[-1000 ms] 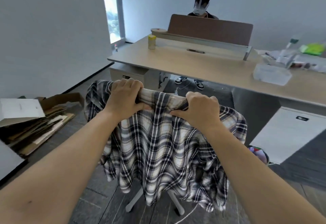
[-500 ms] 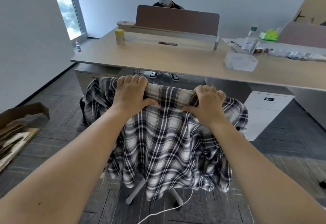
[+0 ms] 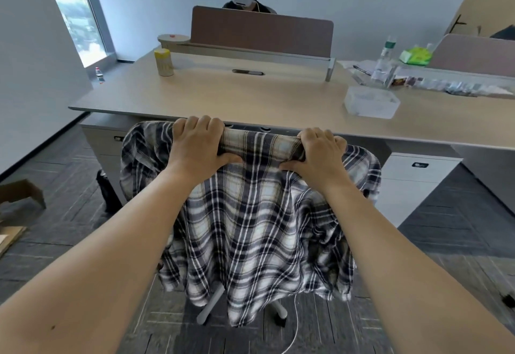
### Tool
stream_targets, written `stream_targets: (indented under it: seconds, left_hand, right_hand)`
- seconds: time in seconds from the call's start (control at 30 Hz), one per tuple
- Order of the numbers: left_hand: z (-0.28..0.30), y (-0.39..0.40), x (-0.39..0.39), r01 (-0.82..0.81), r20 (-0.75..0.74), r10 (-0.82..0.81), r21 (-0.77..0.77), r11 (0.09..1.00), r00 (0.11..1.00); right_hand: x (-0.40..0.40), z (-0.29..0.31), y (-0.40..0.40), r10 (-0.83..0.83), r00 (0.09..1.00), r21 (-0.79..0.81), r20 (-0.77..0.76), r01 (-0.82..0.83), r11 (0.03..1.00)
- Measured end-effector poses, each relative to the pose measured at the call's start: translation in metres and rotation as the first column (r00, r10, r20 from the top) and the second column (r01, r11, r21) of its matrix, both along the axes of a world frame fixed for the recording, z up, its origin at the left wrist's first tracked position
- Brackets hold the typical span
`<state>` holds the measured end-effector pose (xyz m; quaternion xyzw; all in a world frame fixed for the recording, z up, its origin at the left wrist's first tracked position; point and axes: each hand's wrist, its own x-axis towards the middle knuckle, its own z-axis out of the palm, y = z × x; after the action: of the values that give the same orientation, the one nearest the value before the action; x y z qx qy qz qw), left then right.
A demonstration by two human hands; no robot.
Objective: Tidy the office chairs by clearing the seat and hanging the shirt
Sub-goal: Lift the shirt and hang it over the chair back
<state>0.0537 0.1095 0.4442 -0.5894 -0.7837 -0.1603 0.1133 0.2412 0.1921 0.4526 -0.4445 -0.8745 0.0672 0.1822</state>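
Note:
A black, white and tan plaid shirt [image 3: 250, 222] hangs draped over the backrest of an office chair, covering it fully. Only the chair's white base legs [image 3: 211, 306] show below the cloth. My left hand [image 3: 198, 144] grips the top edge of the backrest through the shirt on the left. My right hand [image 3: 320, 153] grips the same edge on the right. The top of the chair sits right at the front edge of the desk [image 3: 250, 97]. The seat is hidden behind the shirt.
A person sits behind the desk's brown divider panel [image 3: 262, 30]. On the desk stand a yellow-lidded jar [image 3: 164, 62], a clear plastic box [image 3: 370, 101] and a water bottle [image 3: 386, 58] among clutter. White drawer cabinet [image 3: 412, 183] right, cardboard [image 3: 19, 194] left, a white cable [image 3: 295, 325] on the floor.
The chair with the shirt has rolled toward the desk and sits at its edge. Both hands kept their grip on the backrest top. My view swung right, away from the cardboard pile.

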Motion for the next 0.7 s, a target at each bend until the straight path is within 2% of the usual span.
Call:
stream_targets:
  seconds: [0.27, 0.7]
  left_hand:
    - [-0.005, 0.089, -0.016, -0.047, -0.016, 0.048, 0.026, 0.999, 0.999]
    - [-0.007, 0.174, -0.068, -0.062, 0.072, 0.059, 0.046, 0.997, 0.996]
  right_hand:
    - [-0.02, -0.002, 0.095, 0.015, 0.997, 0.027, 0.073, -0.017, 0.999]
    - [-0.077, -0.004, 0.185, 0.054, 0.998, 0.014, 0.039, -0.055, 0.998]
